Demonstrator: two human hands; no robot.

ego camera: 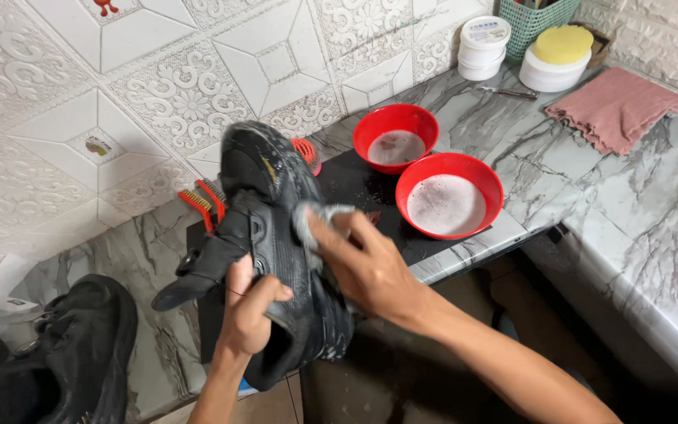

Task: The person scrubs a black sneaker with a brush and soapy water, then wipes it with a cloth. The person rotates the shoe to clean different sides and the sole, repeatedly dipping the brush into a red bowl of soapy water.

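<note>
Left hand [249,308]: closed around the heel end of the black shoe [276,235], gripping it by the collar and holding it up over the bench edge.
Right hand [366,263]: fingers curled on a grey cloth [315,220], pressing it against the side of the shoe.
Shoe: tilted, toe pointing up and away toward the wall, wet foam on its upper.
Mat [370,196]: black, lying on the marble bench [629,204] behind the shoe.
Bowls: two red ones with sudsy water, the near bowl [449,196] on the mat's right edge, the far bowl [395,137] just behind it.
Brushes [204,202]: red-handled, by the wall, left of the shoe.
Second shoe [72,353]: black, resting on the bench at far left.
Pink towel [614,106]: folded, well apart to the right.
White tubs [482,47]: stacked near the back corner.
</note>
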